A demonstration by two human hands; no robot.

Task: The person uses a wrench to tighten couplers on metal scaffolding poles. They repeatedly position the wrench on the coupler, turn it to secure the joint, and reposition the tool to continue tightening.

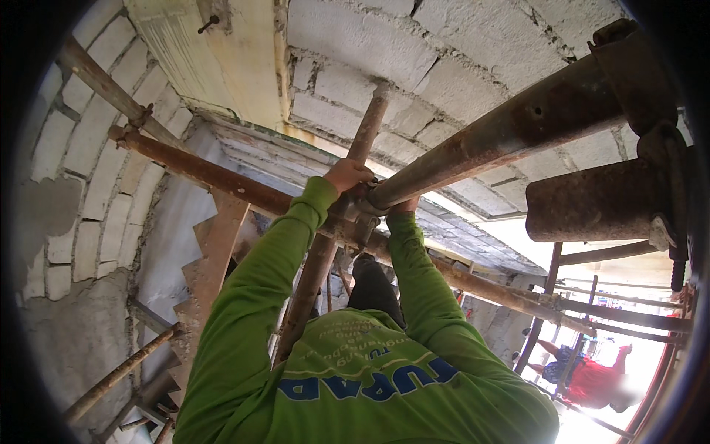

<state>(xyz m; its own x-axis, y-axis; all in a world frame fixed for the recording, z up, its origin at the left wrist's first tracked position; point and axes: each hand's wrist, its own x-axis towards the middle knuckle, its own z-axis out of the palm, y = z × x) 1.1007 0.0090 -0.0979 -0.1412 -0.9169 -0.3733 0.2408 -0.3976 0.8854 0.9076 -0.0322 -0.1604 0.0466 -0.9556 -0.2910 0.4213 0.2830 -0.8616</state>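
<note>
Several rusty scaffold pipes meet in front of me at a metal scaffold coupler. My left hand is closed at the top of this joint, its fingers curled against the coupler beside the upright pipe. Below the thick slanting pipe shows a bit of my right hand, close to the same joint; that pipe hides its fingers. A long rusty horizontal pipe crosses behind my left forearm and runs on to the lower right. Both arms are in green sleeves.
Block walls rise at the left and ahead. A stepped rusty metal piece stands left of my arm. Close by at the right hang a short pipe and a clamp. A person in red is beyond the scaffold at lower right.
</note>
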